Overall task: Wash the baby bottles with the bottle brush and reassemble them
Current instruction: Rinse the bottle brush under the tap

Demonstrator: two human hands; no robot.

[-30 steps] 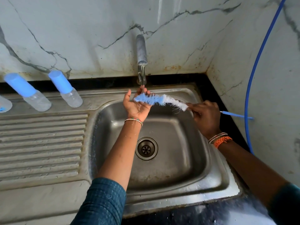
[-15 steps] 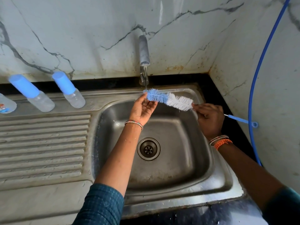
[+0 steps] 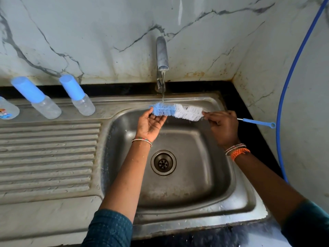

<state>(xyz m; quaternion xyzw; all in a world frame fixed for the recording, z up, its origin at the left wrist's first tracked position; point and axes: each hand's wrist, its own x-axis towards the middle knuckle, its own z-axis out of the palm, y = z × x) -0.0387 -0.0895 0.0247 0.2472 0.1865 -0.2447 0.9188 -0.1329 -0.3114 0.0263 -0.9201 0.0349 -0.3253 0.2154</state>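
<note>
A bottle brush (image 3: 178,112) with blue and white bristles lies level over the steel sink (image 3: 243,198), under a thin stream from the tap (image 3: 162,54). My right hand (image 3: 222,125) grips its wire stem just behind the white bristles; the blue handle sticks out to the right. My left hand (image 3: 151,123) is palm up, fingers straight, touching the blue bristle tip from below. Two clear baby bottles with blue caps (image 3: 36,98) (image 3: 77,95) stand on the ledge at the back left.
A third clear bottle with a printed label (image 3: 7,109) is cut off at the left edge. The ribbed drainboard (image 3: 48,157) fills the left side. A blue hose (image 3: 288,75) runs down the right wall. The drain (image 3: 163,162) is in the basin's middle.
The brush has slid right under the stream, and my left hand has opened from cupping the blue bristles to just touching their tip.
</note>
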